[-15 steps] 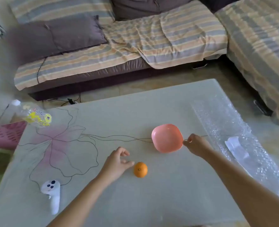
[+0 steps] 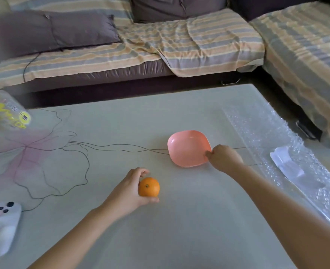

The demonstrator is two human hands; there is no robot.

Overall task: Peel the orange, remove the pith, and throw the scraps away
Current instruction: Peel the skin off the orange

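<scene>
On the pale flower-printed table (image 2: 179,220), the left hand (image 2: 130,193) clasps the small round orange (image 2: 149,187); at 2 o'clock, the right hand (image 2: 225,157) pinches the pink squarish plastic bowl (image 2: 187,147).

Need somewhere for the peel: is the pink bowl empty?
Empty: the pink bowl shows only bare pink inside; the right hand pinches its rim.

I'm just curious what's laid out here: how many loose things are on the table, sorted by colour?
Orange: 1, the orange, held in the left hand
Pink: 1, the bowl, its rim gripped by the right hand
White: 1, the controller
Clear: 2, the plastic bag and the bubble wrap
Total: 5
</scene>
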